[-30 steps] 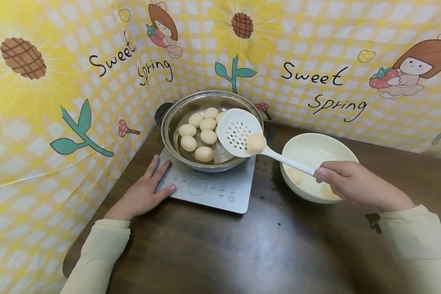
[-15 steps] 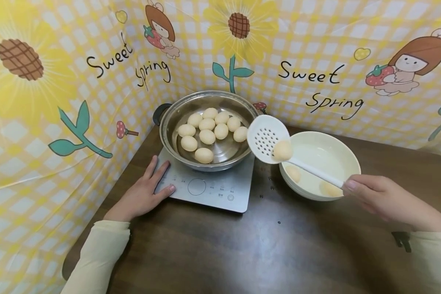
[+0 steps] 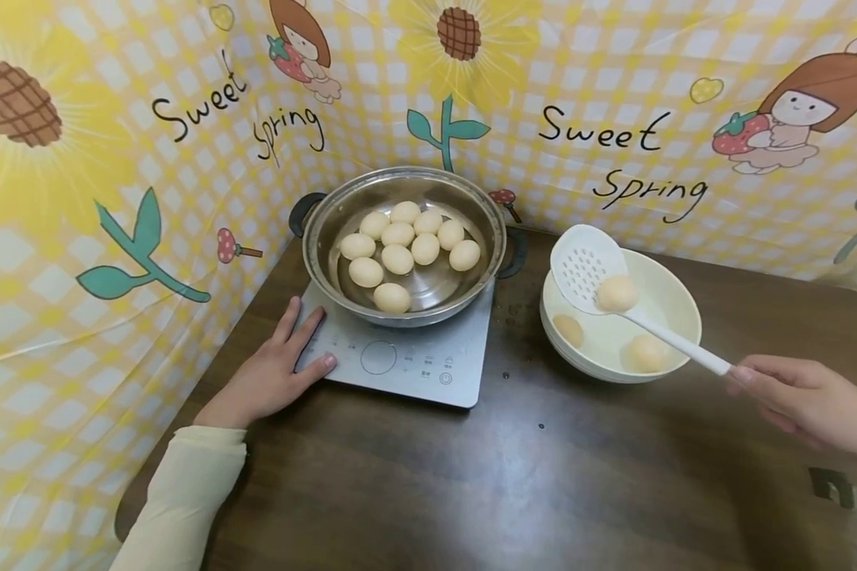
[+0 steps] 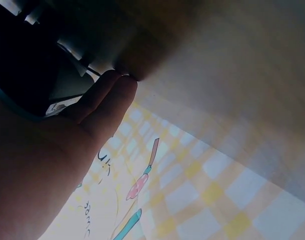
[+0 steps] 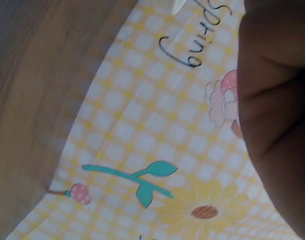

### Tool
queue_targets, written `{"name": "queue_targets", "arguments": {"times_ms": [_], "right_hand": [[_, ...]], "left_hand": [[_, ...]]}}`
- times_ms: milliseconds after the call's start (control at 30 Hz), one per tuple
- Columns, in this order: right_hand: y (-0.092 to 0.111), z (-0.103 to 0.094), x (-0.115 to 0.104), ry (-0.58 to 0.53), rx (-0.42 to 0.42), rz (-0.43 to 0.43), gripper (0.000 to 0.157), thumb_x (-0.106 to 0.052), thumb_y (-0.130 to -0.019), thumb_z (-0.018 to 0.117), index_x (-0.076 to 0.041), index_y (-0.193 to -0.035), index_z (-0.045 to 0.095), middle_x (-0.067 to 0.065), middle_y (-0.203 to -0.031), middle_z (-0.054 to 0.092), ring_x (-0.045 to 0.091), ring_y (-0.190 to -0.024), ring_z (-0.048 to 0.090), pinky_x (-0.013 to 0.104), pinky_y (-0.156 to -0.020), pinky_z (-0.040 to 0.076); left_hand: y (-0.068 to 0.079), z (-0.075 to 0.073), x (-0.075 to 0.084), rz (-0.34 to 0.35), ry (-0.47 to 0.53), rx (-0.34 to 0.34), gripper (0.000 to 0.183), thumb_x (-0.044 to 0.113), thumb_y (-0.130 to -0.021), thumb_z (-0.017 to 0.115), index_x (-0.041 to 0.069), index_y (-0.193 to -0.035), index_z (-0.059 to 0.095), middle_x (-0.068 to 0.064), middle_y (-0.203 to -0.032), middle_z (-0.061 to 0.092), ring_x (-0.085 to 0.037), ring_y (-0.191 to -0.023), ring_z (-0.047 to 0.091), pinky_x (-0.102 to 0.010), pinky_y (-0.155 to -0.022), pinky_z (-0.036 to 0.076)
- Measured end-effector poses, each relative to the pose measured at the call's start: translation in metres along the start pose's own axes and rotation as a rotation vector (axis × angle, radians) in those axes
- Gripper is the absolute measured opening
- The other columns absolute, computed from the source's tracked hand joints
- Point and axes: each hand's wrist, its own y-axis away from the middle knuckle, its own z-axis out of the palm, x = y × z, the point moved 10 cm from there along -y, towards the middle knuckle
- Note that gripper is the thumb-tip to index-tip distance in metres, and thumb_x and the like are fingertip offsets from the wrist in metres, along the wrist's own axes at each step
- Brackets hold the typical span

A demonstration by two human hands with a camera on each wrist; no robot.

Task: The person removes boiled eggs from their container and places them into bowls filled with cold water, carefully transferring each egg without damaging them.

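Observation:
My right hand (image 3: 807,400) grips the handle end of a white slotted skimmer (image 3: 578,266). On the skimmer, close to where the handle joins, lies one egg (image 3: 617,293). The skimmer's head overlaps the left part of a pale cream bowl (image 3: 667,293) in the head view. Two eggs sit inside that bowl, one egg (image 3: 567,330) at the left and another egg (image 3: 646,353) at the front. My left hand (image 3: 267,377) rests with spread fingers at the left edge of a white induction cooktop (image 3: 428,388). In the left wrist view two straight fingers (image 4: 105,102) show.
A steel pot (image 3: 314,262) with dark side handles stands on the cooktop, holding several eggs (image 3: 397,259) in shallow water. Behind the brown wooden table (image 3: 428,484) hangs a yellow checked curtain (image 3: 371,143) with printed flowers. Small water drops lie between cooktop and bowl.
My right hand has moved right, carrying the skimmer and its egg from over the pot to over the bowl. The left hand has stayed on the cooktop's edge.

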Motion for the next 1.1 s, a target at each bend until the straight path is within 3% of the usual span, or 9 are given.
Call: {"name": "queue_targets", "arguments": {"times_ms": [100,200,367,467,767,1100], "right_hand": [[0.003,-0.002,0.01,0.02,-0.01,0.034,0.025,-0.013,-0.11,0.044,-0.026,-0.101,0.064,-0.007,-0.053,0.042,0.006,-0.035,0.034,0.026,-0.029,0.032],[0.005,-0.004,0.019,0.038,-0.004,0.066,0.021,-0.015,-0.11,0.047,-0.025,-0.1,0.062,-0.006,-0.054,0.042,0.007,-0.036,0.034,0.027,-0.031,0.033],[0.008,-0.011,0.034,0.077,0.071,0.171,0.016,-0.025,-0.108,0.051,-0.022,-0.1,0.064,-0.006,-0.053,0.041,0.007,-0.039,0.034,0.03,-0.033,0.035],[0.009,-0.013,0.036,0.117,0.112,0.208,0.021,-0.031,-0.108,0.052,-0.015,-0.101,0.063,-0.004,-0.053,0.04,0.01,-0.039,0.035,0.032,-0.034,0.035],[0.012,-0.012,0.038,0.193,0.156,0.228,0.03,-0.034,-0.108,0.052,-0.007,-0.107,0.063,-0.003,-0.054,0.041,0.012,-0.041,0.037,0.031,-0.036,0.034],[0.011,-0.015,0.036,0.233,0.222,0.193,0.03,-0.032,-0.108,0.053,-0.004,-0.111,0.063,-0.002,-0.056,0.043,0.014,-0.043,0.038,0.032,-0.037,0.032]], "left_hand": [[0.001,0.0,-0.001,-0.008,-0.003,-0.003,0.084,0.059,-0.103,0.047,0.019,-0.165,0.008,-0.015,-0.167,-0.014,-0.06,-0.137,0.03,-0.07,-0.1,0.034],[0.002,-0.001,-0.002,-0.016,-0.005,-0.008,0.084,0.059,-0.103,0.047,0.018,-0.165,0.007,-0.015,-0.167,-0.015,-0.06,-0.137,0.029,-0.07,-0.1,0.034],[0.004,-0.001,-0.002,-0.02,-0.006,-0.005,0.084,0.059,-0.103,0.047,0.018,-0.165,0.007,-0.015,-0.167,-0.014,-0.06,-0.137,0.029,-0.07,-0.1,0.033],[0.006,-0.001,-0.002,-0.022,-0.003,-0.002,0.084,0.058,-0.103,0.048,0.018,-0.165,0.008,-0.016,-0.167,-0.014,-0.061,-0.136,0.029,-0.071,-0.099,0.034],[0.003,0.0,-0.001,-0.007,-0.008,0.002,0.083,0.057,-0.103,0.047,0.018,-0.165,0.007,-0.015,-0.167,-0.014,-0.061,-0.136,0.03,-0.07,-0.098,0.036],[0.0,0.0,0.001,-0.002,-0.005,-0.001,0.083,0.057,-0.103,0.048,0.019,-0.165,0.007,-0.016,-0.167,-0.014,-0.061,-0.136,0.03,-0.07,-0.098,0.035]]}}
